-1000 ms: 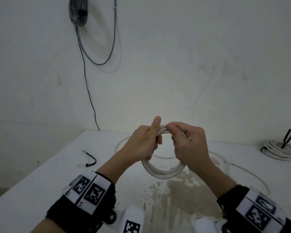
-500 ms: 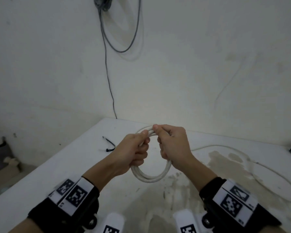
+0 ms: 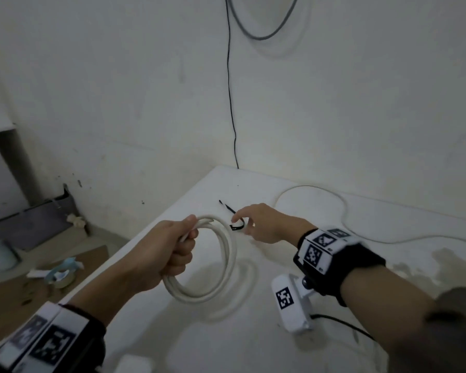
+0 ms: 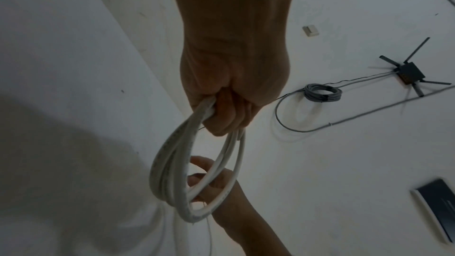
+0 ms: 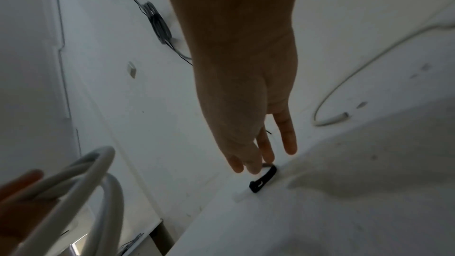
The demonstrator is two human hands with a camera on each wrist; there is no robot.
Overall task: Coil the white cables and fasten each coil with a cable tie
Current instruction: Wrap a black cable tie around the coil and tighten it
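My left hand [image 3: 184,238] grips a coil of white cable [image 3: 228,265] and holds it upright above the white table [image 3: 253,332]; the left wrist view shows the fingers [image 4: 229,116] curled round the coil [image 4: 169,174]. A black cable tie [image 3: 237,226] lies bent on the table behind the coil. My right hand [image 3: 242,224] reaches over it with straight fingers, and in the right wrist view its fingertips [image 5: 253,168] are at one end of the tie [image 5: 263,180]. A second white cable [image 3: 345,211] lies loose on the table, its end [image 5: 332,120] to the right.
The table's left edge [image 3: 135,246] drops to a floor with a tape roll [image 3: 62,273] and cardboard. A thin black wire [image 3: 230,103] runs down the wall to the table's far corner. A grey cable bundle [image 4: 322,92] and a router [image 4: 410,73] hang on the wall.
My right hand has let go of the coil and moved out to the black cable tie. The left hand now holds the coil alone. The head view has swung to the left.
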